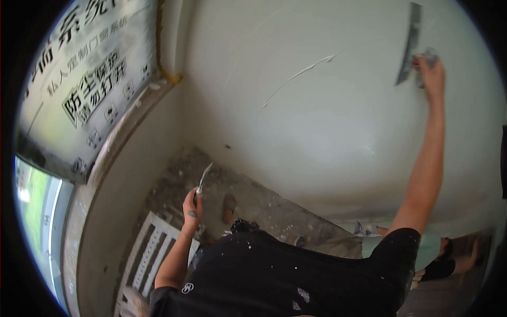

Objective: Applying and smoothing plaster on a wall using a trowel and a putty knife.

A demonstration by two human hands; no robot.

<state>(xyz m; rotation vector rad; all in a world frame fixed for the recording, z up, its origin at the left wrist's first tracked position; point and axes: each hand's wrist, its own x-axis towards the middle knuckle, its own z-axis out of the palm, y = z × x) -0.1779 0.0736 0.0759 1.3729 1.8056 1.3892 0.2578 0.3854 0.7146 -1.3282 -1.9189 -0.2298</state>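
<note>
High at the right, my right hand (435, 79) is closed round the handle of a plastering trowel (410, 45). Its long grey blade lies at or very near the pale wall (338, 121); exact contact is hard to tell. A thin raised streak of white plaster (298, 71) runs across the wall to the left of the trowel. Lower down at the left, my left hand (191, 210) grips a putty knife (205, 175), its thin blade seen nearly edge-on and smeared with white. The knife's handle is mostly hidden by my fingers.
A window covered with printed protective film (113, 34) and its curved sill (122, 117) stand at the left. Below them is a white slatted stool (149, 248). White spots mark the grey floor (259, 211). Another person (454, 267) is partly visible at lower right, behind my arm.
</note>
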